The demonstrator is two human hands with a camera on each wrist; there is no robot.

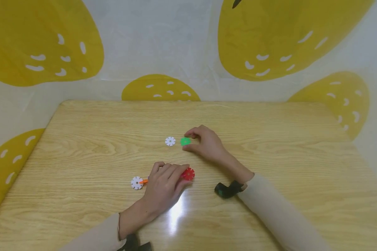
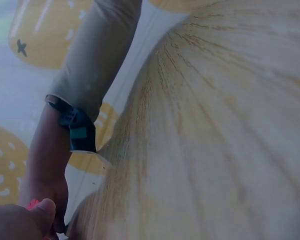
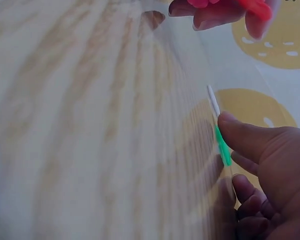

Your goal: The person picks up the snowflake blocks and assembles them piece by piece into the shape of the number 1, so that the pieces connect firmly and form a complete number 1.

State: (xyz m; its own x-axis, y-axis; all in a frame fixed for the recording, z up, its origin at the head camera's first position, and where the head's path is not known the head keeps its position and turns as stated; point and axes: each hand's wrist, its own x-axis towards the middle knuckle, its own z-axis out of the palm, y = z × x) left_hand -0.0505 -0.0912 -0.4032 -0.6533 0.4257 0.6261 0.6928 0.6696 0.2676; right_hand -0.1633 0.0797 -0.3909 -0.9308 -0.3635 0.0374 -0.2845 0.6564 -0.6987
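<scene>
My left hand (image 1: 164,183) pinches a red notched plastic disc (image 1: 190,173) between thumb and index finger, low over the table. On its other side, an orange disc (image 1: 145,181) slotted into a white notched disc (image 1: 136,183) sticks out. My palm and fingers hide whatever lies between these and the red disc. Farther back, my right hand (image 1: 208,143) has thumb and index finger at opposite edges of a green notched disc (image 1: 185,141), pinching it at the tabletop. Just left of the green disc, another white notched disc (image 1: 170,141) lies flat.
The wood-grain table (image 1: 270,132) extends widely to both sides, its back edge meeting a pale sheet printed with yellow shapes (image 1: 160,87). A black band (image 1: 227,189) is on the right wrist, and another (image 1: 135,244) on the left.
</scene>
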